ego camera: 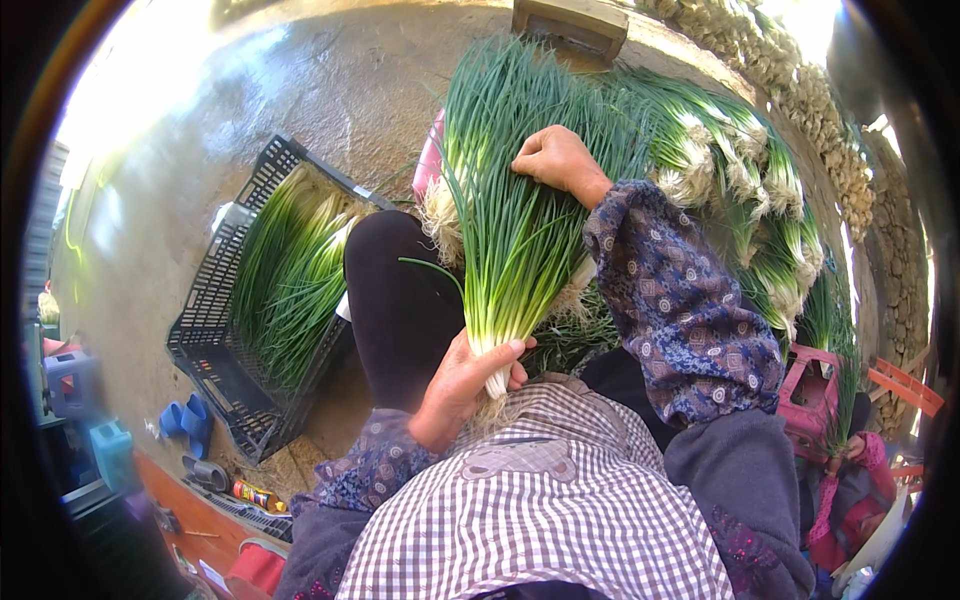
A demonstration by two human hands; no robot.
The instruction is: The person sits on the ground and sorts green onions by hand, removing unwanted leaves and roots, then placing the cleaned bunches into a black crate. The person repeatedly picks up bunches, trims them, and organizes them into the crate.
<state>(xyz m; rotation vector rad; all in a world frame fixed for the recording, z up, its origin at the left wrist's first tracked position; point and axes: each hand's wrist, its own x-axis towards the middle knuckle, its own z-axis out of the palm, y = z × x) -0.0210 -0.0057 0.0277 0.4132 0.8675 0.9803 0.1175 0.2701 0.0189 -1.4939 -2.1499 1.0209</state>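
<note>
My left hand grips a bunch of green onions around its white base, roots hanging over my checked apron. The long green leaves fan out away from me. On those leaves rests my right hand, thumb and fingertips pinched together; whether a leaf is between them cannot be told. More green onions with white roots lie in bunches beyond and to the right. At the left, a black plastic crate holds further green onions in a layer.
Blue slippers and a bottle stand below the crate. A pink plastic stool is at the right, near another person holding green onions. A wooden box sits at the top. A red container is at the lower left.
</note>
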